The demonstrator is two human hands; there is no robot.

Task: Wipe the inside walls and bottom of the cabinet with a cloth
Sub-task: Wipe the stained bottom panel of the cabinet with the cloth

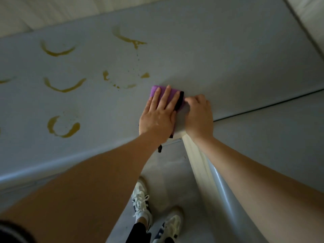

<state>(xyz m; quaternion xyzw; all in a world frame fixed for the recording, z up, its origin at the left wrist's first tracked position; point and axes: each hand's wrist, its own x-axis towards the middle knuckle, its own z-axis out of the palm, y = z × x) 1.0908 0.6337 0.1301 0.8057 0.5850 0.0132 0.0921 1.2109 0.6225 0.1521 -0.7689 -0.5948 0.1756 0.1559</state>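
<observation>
Cabinet bottom [201, 55]: pale grey panel filling the upper and middle frame, running from left edge to right.
Side wall [280, 130]: grey panel at right, meeting the bottom along a dark seam.
Floor [166, 172]: grey, lower centre, below the cabinet's front edge.
Stains [64, 127]: yellow-brown ring-shaped marks scattered over the left and upper centre of the bottom.
Left hand [158, 114]: centre frame, fingers straight and spread, pressing flat on the cloth.
Right hand [199, 114]: just right of the cloth, fingers curled at its black edge; whether it grips the cloth cannot be told.
Shoes [142, 199]: white laced pair, bottom centre.
Cloth [172, 92]: purple with black trim, flat on the bottom near the corner with the side wall.
</observation>
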